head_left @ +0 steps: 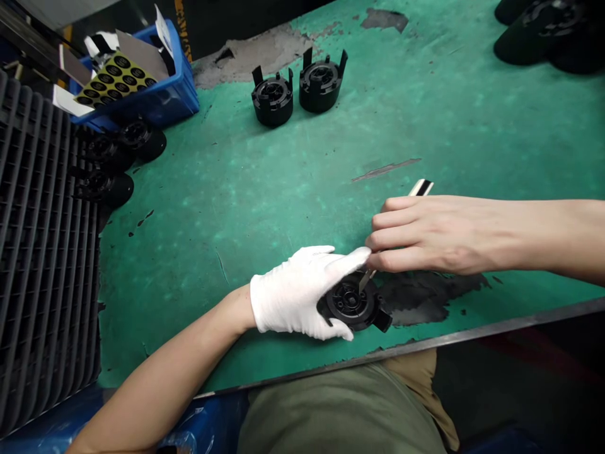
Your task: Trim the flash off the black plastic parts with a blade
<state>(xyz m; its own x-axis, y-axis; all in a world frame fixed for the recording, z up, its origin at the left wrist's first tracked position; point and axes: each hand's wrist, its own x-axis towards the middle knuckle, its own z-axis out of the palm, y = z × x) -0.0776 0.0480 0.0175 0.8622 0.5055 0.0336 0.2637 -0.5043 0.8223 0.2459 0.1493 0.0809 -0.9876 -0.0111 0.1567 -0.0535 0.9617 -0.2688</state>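
My left hand (307, 293), in a white glove, is wrapped round a round black plastic part (352, 301) near the table's front edge. The part's ringed face points up, and a tab sticks out at its lower right. My bare right hand (416, 233) is closed round a slim tool (420, 187) with a white and black handle. The tool's thin metal tip touches or hovers just over the face of the part; which of these cannot be made out. Its middle is hidden by my right fingers.
Two black parts (273, 99) with upright tabs stand at the back of the green table (212, 189). Several more lie at left, by a blue bin (174, 94) with sticker sheets and a dark ribbed rack (42, 239). Black cylinders (524, 38) are at top right.
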